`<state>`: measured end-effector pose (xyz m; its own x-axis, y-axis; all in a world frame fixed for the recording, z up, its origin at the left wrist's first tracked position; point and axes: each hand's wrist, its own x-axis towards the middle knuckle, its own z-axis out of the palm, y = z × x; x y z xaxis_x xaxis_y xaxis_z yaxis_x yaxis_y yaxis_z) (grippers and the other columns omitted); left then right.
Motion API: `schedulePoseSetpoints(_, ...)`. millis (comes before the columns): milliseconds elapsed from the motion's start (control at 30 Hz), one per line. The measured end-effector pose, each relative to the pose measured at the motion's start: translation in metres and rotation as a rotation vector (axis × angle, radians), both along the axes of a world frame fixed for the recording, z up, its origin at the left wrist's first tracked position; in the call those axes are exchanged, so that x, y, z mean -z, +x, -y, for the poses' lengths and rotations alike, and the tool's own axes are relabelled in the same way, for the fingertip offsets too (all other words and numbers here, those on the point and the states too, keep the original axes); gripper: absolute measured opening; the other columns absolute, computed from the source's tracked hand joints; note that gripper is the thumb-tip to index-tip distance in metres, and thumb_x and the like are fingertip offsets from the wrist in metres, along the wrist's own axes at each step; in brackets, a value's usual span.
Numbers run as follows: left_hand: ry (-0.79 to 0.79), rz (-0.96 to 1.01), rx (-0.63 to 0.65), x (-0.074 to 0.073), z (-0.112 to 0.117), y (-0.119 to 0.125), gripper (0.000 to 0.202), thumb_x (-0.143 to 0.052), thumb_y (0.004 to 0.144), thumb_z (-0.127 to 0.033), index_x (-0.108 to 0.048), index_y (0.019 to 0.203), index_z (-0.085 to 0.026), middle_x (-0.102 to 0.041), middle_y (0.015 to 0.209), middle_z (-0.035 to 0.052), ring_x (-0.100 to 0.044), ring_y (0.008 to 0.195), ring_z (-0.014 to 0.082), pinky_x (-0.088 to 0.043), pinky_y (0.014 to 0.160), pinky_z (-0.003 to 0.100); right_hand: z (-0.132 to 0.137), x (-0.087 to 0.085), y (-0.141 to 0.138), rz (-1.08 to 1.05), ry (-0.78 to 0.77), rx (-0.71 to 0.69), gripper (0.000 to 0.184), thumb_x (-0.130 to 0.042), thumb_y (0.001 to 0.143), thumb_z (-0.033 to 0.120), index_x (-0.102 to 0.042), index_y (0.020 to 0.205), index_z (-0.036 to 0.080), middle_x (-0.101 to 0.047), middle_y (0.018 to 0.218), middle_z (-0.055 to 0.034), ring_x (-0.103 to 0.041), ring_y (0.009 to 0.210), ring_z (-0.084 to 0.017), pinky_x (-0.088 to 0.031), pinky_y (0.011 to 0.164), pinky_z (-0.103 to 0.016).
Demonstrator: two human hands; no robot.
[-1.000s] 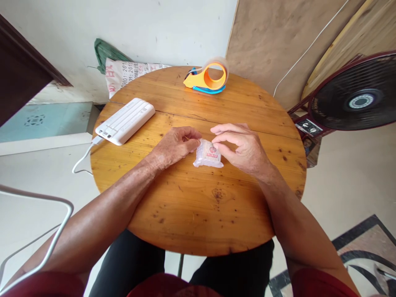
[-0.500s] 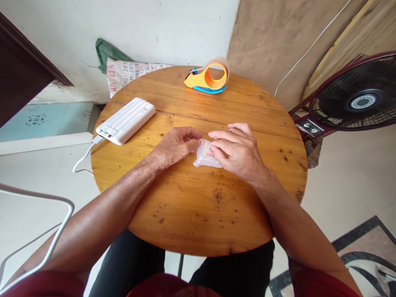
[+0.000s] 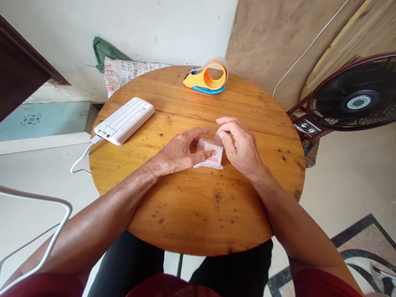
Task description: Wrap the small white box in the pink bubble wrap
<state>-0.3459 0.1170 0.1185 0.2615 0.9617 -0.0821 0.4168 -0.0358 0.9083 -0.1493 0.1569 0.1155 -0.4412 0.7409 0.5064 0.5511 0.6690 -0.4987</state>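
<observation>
A small clear plastic packet with red print (image 3: 213, 159) lies flat near the middle of the round wooden table (image 3: 198, 214). My left hand (image 3: 179, 152) rests on the packet's left side, its fingers stretched over it and pressing it down. My right hand (image 3: 239, 144) is at the packet's upper right corner, thumb and forefinger pinched together on the plastic edge. Part of the packet is hidden under both hands.
A white power bank (image 3: 125, 120) with a white cable (image 3: 81, 156) lies at the table's left. An orange and blue tape dispenser (image 3: 206, 78) stands at the far edge. A dark fan (image 3: 355, 99) stands to the right, a printed sack (image 3: 123, 72) behind the table.
My left hand has slid right, its fingers now spread over the packet. My right hand has drawn back to the packet's upper right corner and pinched it.
</observation>
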Motion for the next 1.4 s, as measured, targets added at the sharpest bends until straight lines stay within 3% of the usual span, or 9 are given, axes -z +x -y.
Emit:
schedulePoseSetpoints(167, -0.020, 0.118, 0.076, 0.006, 0.002, 0.001, 0.084, -0.075, 0.075, -0.041, -0.039, 0.148, -0.021, -0.067, 0.103, 0.0069, -0.063, 0.089, 0.0203, -0.051, 0.077, 0.033, -0.007, 0.001, 0.005, -0.143, -0.033, 0.037, 0.018, -0.046, 0.096, 0.030, -0.058, 0.084, 0.025, -0.069, 0.111, -0.0076, -0.062, 0.112, -0.023, -0.048, 0.095, -0.040)
schedulePoseSetpoints(367, -0.145, 0.416, 0.155, 0.005, 0.003, 0.003, 0.089, -0.081, 0.071, -0.035, -0.036, 0.147, -0.022, -0.065, 0.120, 0.0124, -0.063, 0.107, 0.0238, -0.050, 0.090, 0.038, -0.015, 0.003, 0.011, -0.267, -0.135, 0.101, 0.019, -0.052, 0.094, 0.038, -0.062, 0.087, 0.024, -0.068, 0.114, -0.0071, -0.064, 0.104, -0.023, -0.050, 0.092, -0.039)
schedulePoseSetpoints(600, -0.162, 0.426, 0.158, -0.002, 0.001, 0.000, 0.060, -0.071, 0.080, -0.050, -0.054, 0.130, -0.021, -0.070, 0.106, 0.0082, -0.066, 0.092, 0.0207, -0.050, 0.079, 0.032, -0.025, 0.008, 0.015, -0.364, -0.201, 0.133, 0.022, -0.055, 0.092, 0.044, -0.064, 0.088, 0.024, -0.069, 0.117, -0.0060, -0.065, 0.103, -0.023, -0.051, 0.091, -0.039)
schedulePoseSetpoints(767, -0.163, 0.386, 0.157, 0.002, -0.002, 0.000, 0.045, -0.063, 0.086, -0.044, -0.057, 0.122, -0.018, -0.067, 0.080, 0.0015, -0.057, 0.067, 0.0134, -0.044, 0.064, 0.027, -0.032, 0.013, 0.020, -0.488, -0.245, 0.125, 0.023, -0.057, 0.092, 0.045, -0.066, 0.091, 0.024, -0.070, 0.105, -0.0042, -0.066, 0.101, -0.021, -0.050, 0.093, -0.038)
schedulePoseSetpoints(1067, -0.273, 0.479, 0.236, 0.012, -0.003, 0.004, 0.035, -0.070, 0.076, -0.024, -0.059, 0.109, -0.016, -0.066, 0.087, 0.0013, -0.061, 0.076, 0.0137, -0.047, 0.069, 0.025, -0.035, 0.016, 0.019, -0.477, -0.203, 0.129, 0.025, -0.054, 0.094, 0.043, -0.066, 0.089, 0.022, -0.070, 0.091, -0.0024, -0.067, 0.090, -0.018, -0.052, 0.087, -0.037)
schedulePoseSetpoints(1267, -0.230, 0.364, 0.148, 0.016, -0.004, 0.007, 0.025, -0.073, 0.073, -0.030, -0.062, 0.090, -0.015, -0.063, 0.079, -0.0013, -0.058, 0.069, 0.0127, -0.044, 0.062, 0.024, -0.013, -0.010, 0.014, -0.395, -0.074, 0.214, 0.018, -0.056, 0.092, 0.039, -0.061, 0.085, 0.024, -0.062, 0.077, -0.0002, -0.061, 0.069, -0.015, -0.050, 0.067, -0.031)
schedulePoseSetpoints(1400, -0.159, 0.342, 0.063, 0.012, -0.004, 0.009, 0.028, -0.076, 0.070, -0.032, -0.062, 0.088, -0.015, -0.066, 0.083, -0.0001, -0.061, 0.074, 0.0152, -0.048, 0.066, 0.026, 0.014, -0.037, 0.012, -0.209, -0.225, 0.121, 0.028, -0.060, 0.089, 0.039, -0.056, 0.067, 0.023, -0.052, 0.057, 0.0028, -0.049, 0.055, -0.012, -0.040, 0.056, -0.029)
